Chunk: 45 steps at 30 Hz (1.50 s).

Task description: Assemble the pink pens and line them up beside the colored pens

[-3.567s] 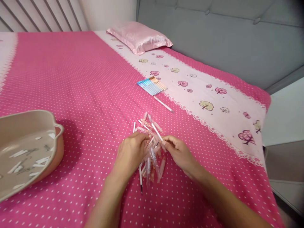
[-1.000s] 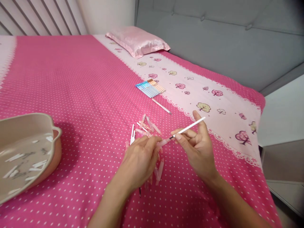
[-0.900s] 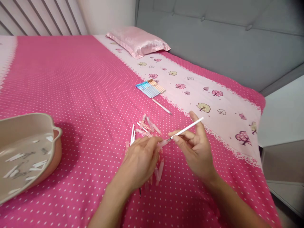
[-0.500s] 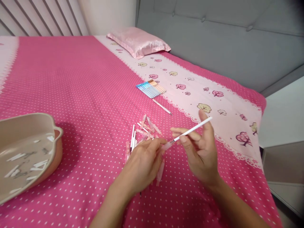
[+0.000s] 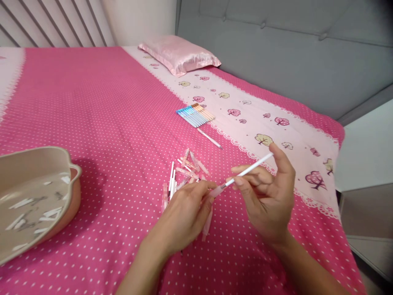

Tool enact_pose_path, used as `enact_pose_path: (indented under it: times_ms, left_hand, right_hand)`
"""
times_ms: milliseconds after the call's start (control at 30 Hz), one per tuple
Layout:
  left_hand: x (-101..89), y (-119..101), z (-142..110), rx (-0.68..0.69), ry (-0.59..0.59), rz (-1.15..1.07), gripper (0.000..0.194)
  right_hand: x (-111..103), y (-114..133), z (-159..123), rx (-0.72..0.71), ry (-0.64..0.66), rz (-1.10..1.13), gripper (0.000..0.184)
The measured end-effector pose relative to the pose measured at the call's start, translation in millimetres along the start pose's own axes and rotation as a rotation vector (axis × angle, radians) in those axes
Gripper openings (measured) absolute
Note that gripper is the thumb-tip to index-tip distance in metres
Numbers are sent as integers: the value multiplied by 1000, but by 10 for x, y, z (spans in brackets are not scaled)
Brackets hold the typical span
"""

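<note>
My left hand (image 5: pixel 188 213) pinches a pale pink pen barrel (image 5: pixel 217 191), most of it hidden by the fingers. A white pen refill (image 5: pixel 250 169) slants up to the right, its dark tip end at the barrel's mouth; how far inside it sits I cannot tell. My right hand (image 5: pixel 270 192) holds the refill between thumb and fingers, with the index fingertip against its upper end. Just beyond the left hand lie loose pink pen parts (image 5: pixel 198 163) and several white refills (image 5: pixel 172 180), partly covered by that hand.
A beige basin (image 5: pixel 58 153) holding white and dark small pieces stands at left. Further back lie a row of blue and orange pens (image 5: pixel 195 114) and a single pale pen (image 5: pixel 209 138). A pink pillow (image 5: pixel 181 55) rests near the grey headboard (image 5: pixel 276 53).
My right hand has shifted slightly right along the refill, and its index fingertip has come onto the refill's upper end. My left hand has hardly moved.
</note>
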State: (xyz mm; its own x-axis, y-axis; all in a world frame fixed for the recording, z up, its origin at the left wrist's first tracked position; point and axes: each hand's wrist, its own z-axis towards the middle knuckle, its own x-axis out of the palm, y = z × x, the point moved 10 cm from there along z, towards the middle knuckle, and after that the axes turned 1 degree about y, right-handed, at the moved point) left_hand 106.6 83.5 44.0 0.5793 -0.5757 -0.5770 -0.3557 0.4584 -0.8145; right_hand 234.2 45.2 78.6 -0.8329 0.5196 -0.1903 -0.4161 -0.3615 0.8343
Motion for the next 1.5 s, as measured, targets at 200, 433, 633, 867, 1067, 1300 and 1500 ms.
enact_pose_path:
  times_ms: [200,433,633,867,1067,1300,1500]
  left_hand:
    - [1,-2,-2,-13,10,-12,18]
    - [-6,26,-17,-8,-9,-22,16]
    - [-126,63,-30,-33,-82,-61,16]
    - [-156,114,-50,-57,-122,-49,11]
    - [-236,84,-73,-44,-153,-27,16]
    - [-503,347,-157,-109,-282,-190,18]
    - [-849,734,-336,-224,-580,-195,9]
  right_hand:
    - [38,-13,-4,29,29,-34,67]
    - [149,13,-15,-24,142,-90,57]
    - [325,34,-63,-81,326,-198,52]
    - [458,70,-118,-138,426,-191,57]
    - [517,84,-175,-154,477,-151,62]
    - [472,-2,-157,-40,417,-124,64]
    - [429,-170,-145,77,378,-209,46]
